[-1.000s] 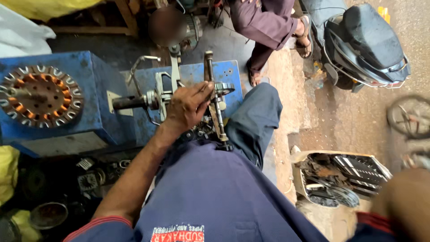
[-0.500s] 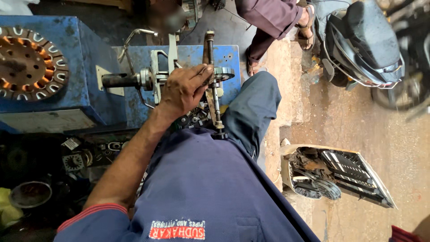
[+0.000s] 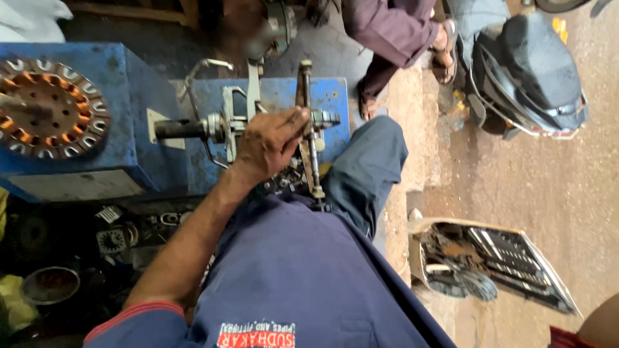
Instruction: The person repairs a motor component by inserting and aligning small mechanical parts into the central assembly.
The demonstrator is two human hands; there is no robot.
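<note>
Winding jig [image 3: 308, 129] gripped by outstretched left hand [image 3: 267, 145].

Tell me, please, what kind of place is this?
Probably a small roadside workshop for rewinding motors. A stator with copper windings sits on a blue metal machine, the left hand works a hand-cranked winding jig, and an open tool case lies beside a parked scooter.

We see rusty metal winding jig [image 3: 308, 129], upright bar with crank handle, mounted at blue machine [image 3: 284, 96] front edge.
</note>
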